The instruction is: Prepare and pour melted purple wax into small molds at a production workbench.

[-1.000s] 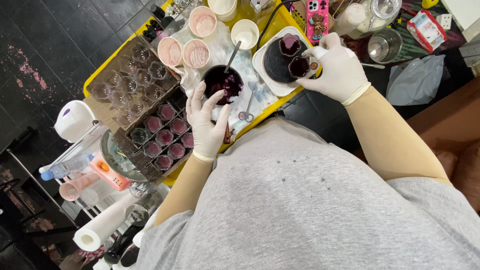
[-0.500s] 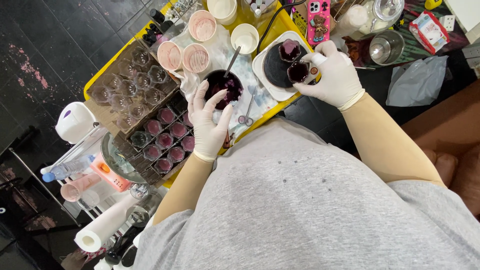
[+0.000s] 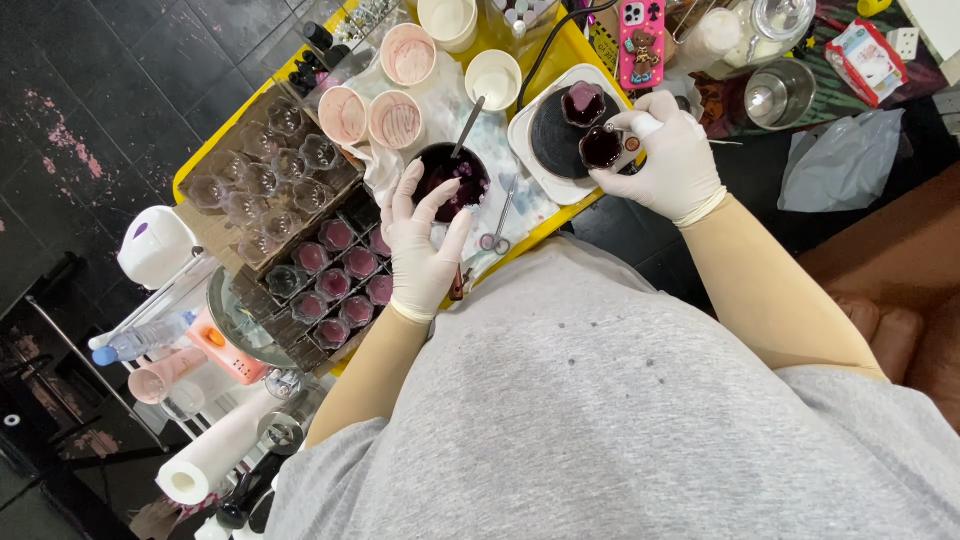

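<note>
Leftmost, a paper roll (image 3: 215, 455) lies below an orange bottle (image 3: 222, 347). Next, the gloved left hand (image 3: 425, 240) rests with fingers spread on the rim of a dark bowl (image 3: 452, 178) holding a spoon. Further right, the right hand (image 3: 668, 160) grips a small glass cup (image 3: 601, 147) of purple liquid, seemingly over a black disc (image 3: 560, 140). Beyond stands a pink phone case (image 3: 640, 42); a red-and-white packet (image 3: 865, 58) lies far right.
</note>
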